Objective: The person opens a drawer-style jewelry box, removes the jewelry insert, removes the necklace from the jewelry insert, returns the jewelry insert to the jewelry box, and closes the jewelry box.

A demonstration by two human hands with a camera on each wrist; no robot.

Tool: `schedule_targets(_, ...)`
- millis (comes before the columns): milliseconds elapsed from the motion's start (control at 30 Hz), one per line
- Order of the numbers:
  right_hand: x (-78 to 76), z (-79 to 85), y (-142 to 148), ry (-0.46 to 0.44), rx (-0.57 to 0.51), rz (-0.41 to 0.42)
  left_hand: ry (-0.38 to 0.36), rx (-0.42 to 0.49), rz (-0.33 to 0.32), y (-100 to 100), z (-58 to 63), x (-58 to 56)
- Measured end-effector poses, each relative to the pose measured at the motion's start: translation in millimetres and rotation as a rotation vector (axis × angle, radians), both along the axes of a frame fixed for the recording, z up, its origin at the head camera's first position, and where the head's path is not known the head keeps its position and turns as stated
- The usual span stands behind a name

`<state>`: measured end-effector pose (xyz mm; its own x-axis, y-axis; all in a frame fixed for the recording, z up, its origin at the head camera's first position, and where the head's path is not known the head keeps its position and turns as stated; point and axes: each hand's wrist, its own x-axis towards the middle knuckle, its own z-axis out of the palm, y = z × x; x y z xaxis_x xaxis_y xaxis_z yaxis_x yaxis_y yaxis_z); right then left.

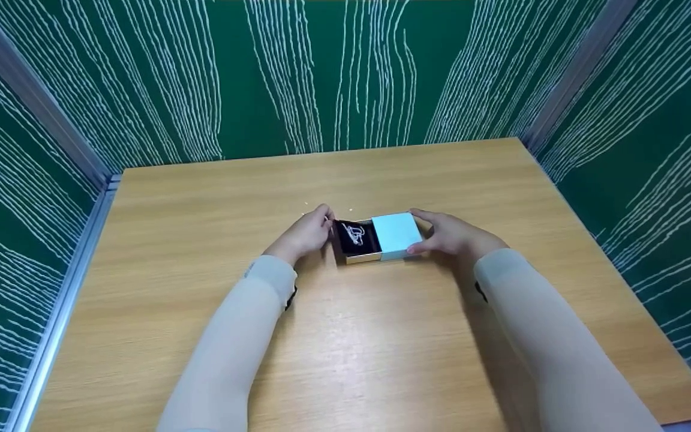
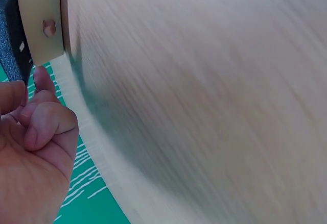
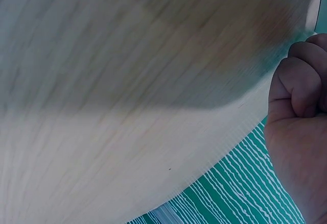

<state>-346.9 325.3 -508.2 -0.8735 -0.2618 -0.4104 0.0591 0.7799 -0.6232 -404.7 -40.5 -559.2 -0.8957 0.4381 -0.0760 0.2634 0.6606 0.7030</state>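
A small drawer box lies on the table, its light-blue sleeve (image 1: 397, 233) covering the right part. From the sleeve's left side the pale drawer (image 1: 363, 258) stands out, with a round hole in its end (image 2: 49, 28). A black foam pad (image 1: 369, 233) bears a silvery chain (image 1: 355, 234). In the left wrist view this foam pad (image 2: 11, 40) tilts up out of the drawer. My left hand (image 1: 309, 233) pinches the pad's edge between thumb and finger. My right hand (image 1: 454, 233) grips the sleeve's right end, thumb at the near side, fingers at the far side.
The box sits mid-table on a wooden tabletop (image 1: 201, 240). A few tiny pale bits (image 1: 350, 209) lie just beyond it. Green walls with white lines (image 1: 321, 78) stand behind and at both sides, with metal posts (image 1: 573, 72) at the corners.
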Motion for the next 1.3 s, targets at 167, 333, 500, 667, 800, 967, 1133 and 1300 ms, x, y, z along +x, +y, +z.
schedule_targets(167, 0.8, 0.7, -0.3, -0.005, -0.006, -0.004, -0.097, 0.038, -0.006, -1.7, 39.5, 33.5)
schedule_targets(333, 1.1, 0.7, -0.5, -0.008, -0.014, -0.014, -0.172, 0.018, -0.008, -0.5, 56.5, 51.6)
schedule_targets(500, 1.6, 1.1, -1.1, 0.005, -0.018, 0.000, -0.143, 0.003, -0.034, 3.1, 56.8, 55.1)
schedule_targets(667, 2.0, 1.2, -1.2, 0.015, -0.014, 0.013, -0.100, -0.016, -0.044, 5.9, 56.4, 55.5)
schedule_targets(800, 2.0, 1.8, -1.2, 0.015, -0.006, 0.015, -0.100, -0.033, -0.028, 6.7, 54.5, 55.2)
schedule_targets(967, -0.3, 1.0, -0.6, 0.009, 0.013, 0.009, -0.104, -0.026, -0.019, 5.1, 51.9, 55.7)
schedule_targets(1133, 0.3, 0.6, -0.7, 0.007, 0.012, 0.003, -0.095, -0.025, -0.021, 3.9, 51.0, 55.7)
schedule_targets(1300, 1.1, 1.3, -0.9, 0.001, 0.010, -0.010, -0.104, -0.018, -0.015, 1.8, 51.9, 56.7)
